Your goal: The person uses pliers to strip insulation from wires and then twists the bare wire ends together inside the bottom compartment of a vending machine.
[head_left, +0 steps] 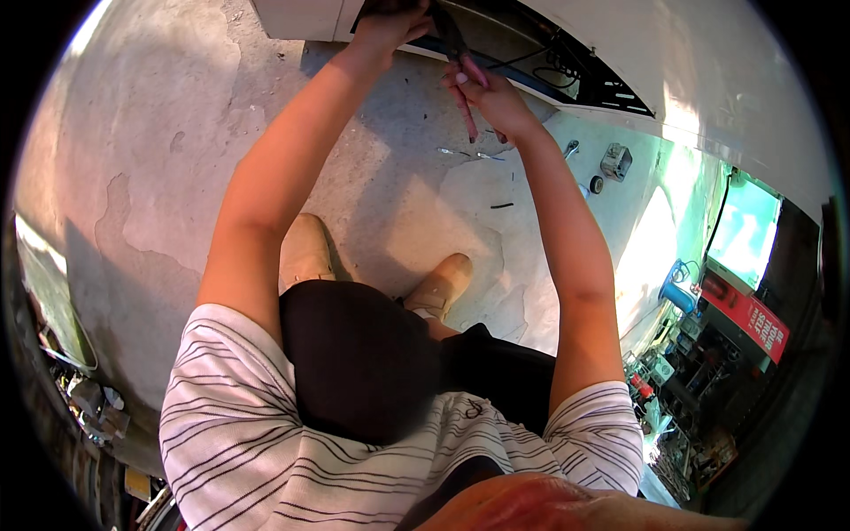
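- Gripping a pair of pliers (452,40) in the right hand (498,104), with fingers wrapped round the handles.
- Held out at the top of the view, at the mouth of a dark opening in a white cabinet (677,49), with the head directed away from the body.
- Placed at the same opening, just beside the pliers' head: the left hand (387,34); too shadowed and too near the upper edge to tell whether closed on anything.
- Judged by the pose, seems to be at the step of using the pliers at the opening, perhaps steadying or guiding with the left; cannot make out anything between the tips.
- Calls next, most likely, for lining up the tips, squeezing the handles evenly and avoiding the black cable (551,73) to the right.
- Looks long and slim in the pliers' case: dark at the head, dull pinkish red along the two handles, spread apart, with darker ends.
- Lying on the concrete floor (195,159), to the right and well within view: a ratchet-like tool (571,149), a grey metal box-shaped part (616,162) and a small black wheel-like piece (596,184).
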{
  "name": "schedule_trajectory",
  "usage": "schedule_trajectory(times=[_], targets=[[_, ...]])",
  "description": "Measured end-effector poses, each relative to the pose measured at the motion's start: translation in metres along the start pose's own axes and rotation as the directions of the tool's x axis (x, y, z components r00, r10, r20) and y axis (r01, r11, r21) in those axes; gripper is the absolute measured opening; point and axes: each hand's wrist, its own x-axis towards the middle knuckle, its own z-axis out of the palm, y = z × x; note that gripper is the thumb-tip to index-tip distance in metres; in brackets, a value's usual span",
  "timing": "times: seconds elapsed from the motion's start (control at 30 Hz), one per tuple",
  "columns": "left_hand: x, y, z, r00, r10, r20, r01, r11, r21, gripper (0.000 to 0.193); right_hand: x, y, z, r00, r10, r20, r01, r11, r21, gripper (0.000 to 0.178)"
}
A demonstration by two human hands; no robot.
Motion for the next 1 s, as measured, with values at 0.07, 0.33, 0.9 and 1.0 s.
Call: schedule_trajectory(times=[0.07, 0.33, 0.9, 1.0], targets=[[-0.007, 0.006, 0.002, 0.998, 0.025, 0.055, -0.028, 0.998, 0.054, 0.027, -0.005, -0.001, 0.0, 1.0, 0.011, 0.003, -0.011, 0.997, 0.077, 0.034], [0.006, 0.008, -0.016, 0.873, 0.43, 0.23, -0.488, 0.788, 0.375, 0.023, -0.004, -0.003, 0.008, 0.994, -0.096, -0.053, 0.102, 0.987, 0.123, 0.034], [-0.013, 0.014, 0.009, 0.454, 0.74, 0.496, -0.62, -0.137, 0.772, 0.035, -0.011, -0.007, -0.001, 0.963, -0.16, -0.216, 0.031, 0.866, -0.5, 0.039], [-0.014, 0.014, 0.014, 0.521, 0.695, 0.495, -0.657, -0.044, 0.752, 0.034, -0.01, 0.009, -0.002, 0.882, -0.402, -0.244, 0.095, 0.661, -0.744, 0.038]])
